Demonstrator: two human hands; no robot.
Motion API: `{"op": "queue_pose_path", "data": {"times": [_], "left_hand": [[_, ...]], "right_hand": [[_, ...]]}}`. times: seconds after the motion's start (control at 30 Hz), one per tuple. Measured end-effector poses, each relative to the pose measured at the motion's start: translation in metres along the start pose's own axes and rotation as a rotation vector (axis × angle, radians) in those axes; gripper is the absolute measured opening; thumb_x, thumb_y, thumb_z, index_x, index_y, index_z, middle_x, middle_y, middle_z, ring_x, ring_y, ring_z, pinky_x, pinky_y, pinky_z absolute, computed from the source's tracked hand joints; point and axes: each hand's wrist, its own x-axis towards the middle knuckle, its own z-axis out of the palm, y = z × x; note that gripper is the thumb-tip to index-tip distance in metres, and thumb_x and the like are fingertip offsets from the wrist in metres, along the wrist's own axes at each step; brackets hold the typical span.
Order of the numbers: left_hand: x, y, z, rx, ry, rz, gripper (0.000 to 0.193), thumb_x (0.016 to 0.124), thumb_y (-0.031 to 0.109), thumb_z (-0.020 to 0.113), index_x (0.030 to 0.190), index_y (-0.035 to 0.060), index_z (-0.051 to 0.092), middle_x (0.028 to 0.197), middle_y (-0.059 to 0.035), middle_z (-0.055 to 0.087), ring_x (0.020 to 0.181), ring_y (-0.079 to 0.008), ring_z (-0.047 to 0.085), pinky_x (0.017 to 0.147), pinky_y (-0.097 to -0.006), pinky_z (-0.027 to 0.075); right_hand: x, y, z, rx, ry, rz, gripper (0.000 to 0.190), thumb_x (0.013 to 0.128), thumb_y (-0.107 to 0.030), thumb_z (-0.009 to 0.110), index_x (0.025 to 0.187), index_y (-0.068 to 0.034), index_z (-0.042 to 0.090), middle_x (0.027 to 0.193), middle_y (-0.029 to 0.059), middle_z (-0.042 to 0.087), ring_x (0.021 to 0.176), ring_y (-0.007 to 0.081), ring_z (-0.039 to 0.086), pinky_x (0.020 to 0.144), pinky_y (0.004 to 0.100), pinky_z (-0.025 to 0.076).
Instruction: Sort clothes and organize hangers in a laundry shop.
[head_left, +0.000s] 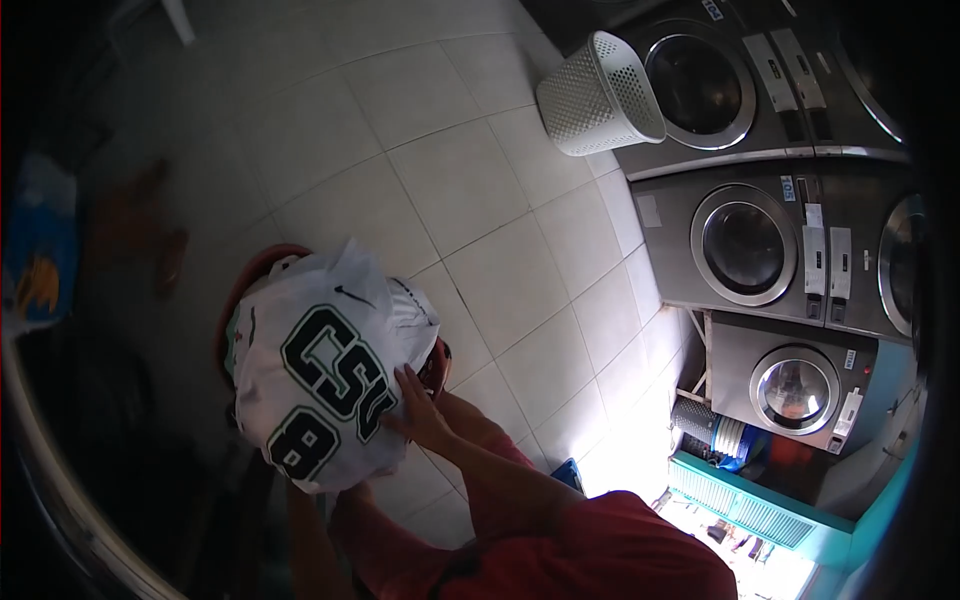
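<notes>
A white sports jersey (322, 367) with dark green-edged lettering and a digit lies spread over a heap in a reddish-brown tub (259, 274). More white fabric (412, 307) bulges at its right side. Flat on the jersey's right part rests my right hand (420, 412), palm down, thumb apart from the fingers. My left forearm (307, 544) reaches up to the jersey's lower edge, where the cloth hides the hand. Most of the tub is covered; its rim shows at the upper left and right. My legs (480, 435) are close beside it.
Stacked front-loading laundry machines (742, 244) line the right side. A white perforated laundry basket (577, 105) stands against them on the tiled floor (480, 277). A colourful bag (45, 240) is at the far left, and a teal louvred panel (739, 499) lies at lower right.
</notes>
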Motion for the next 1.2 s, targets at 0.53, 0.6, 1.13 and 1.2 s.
{"op": "queue_pose_path", "data": {"times": [0.53, 0.6, 1.13, 1.2], "left_hand": [[-0.020, -0.024, 0.051, -0.008, -0.297, -0.164, 0.045, 0.076, 0.026, 0.061, 0.114, 0.0077, 0.046, 0.098, -0.0080, 0.052, 0.090, -0.0204, 0.050, 0.070, -0.0341, 0.041], [-0.037, -0.008, 0.063, 0.088, -0.199, -0.139, 0.046, 0.076, 0.048, 0.058, 0.103, 0.0114, 0.053, 0.084, -0.0015, 0.051, 0.077, -0.0130, 0.046, 0.058, -0.0294, 0.038], [-0.364, -0.247, -0.361, 0.401, 0.171, -0.626, 0.045, 0.087, 0.036, 0.040, 0.127, 0.0179, 0.031, 0.124, -0.0071, 0.040, 0.112, -0.0210, 0.041, 0.089, -0.0438, 0.033], [-0.438, -0.280, -0.388, 0.178, 0.436, -0.758, 0.038, 0.087, 0.033, 0.038, 0.122, 0.0171, 0.036, 0.118, -0.0057, 0.045, 0.109, -0.0206, 0.043, 0.089, -0.0461, 0.032]], "right_hand": [[-0.092, -0.095, 0.031, -0.457, 0.442, -0.261, 0.083, 0.070, -0.023, 0.066, 0.136, -0.013, 0.017, 0.140, 0.0149, 0.015, 0.126, 0.0415, 0.019, 0.090, 0.0539, 0.035], [-0.092, -0.097, 0.035, -0.423, 0.395, -0.222, 0.083, 0.071, -0.023, 0.065, 0.136, -0.011, 0.014, 0.141, 0.0148, 0.011, 0.126, 0.0412, 0.017, 0.087, 0.0586, 0.037], [-0.133, 0.033, 0.039, -0.704, 0.057, -0.334, 0.040, 0.082, -0.026, 0.048, 0.117, -0.006, 0.046, 0.114, 0.0176, 0.050, 0.107, 0.0313, 0.047, 0.090, 0.0390, 0.037], [-0.156, 0.075, 0.045, -0.821, -0.121, -0.172, 0.033, 0.085, -0.028, 0.045, 0.112, -0.008, 0.050, 0.112, 0.0126, 0.052, 0.101, 0.0283, 0.052, 0.086, 0.0388, 0.041]]}}
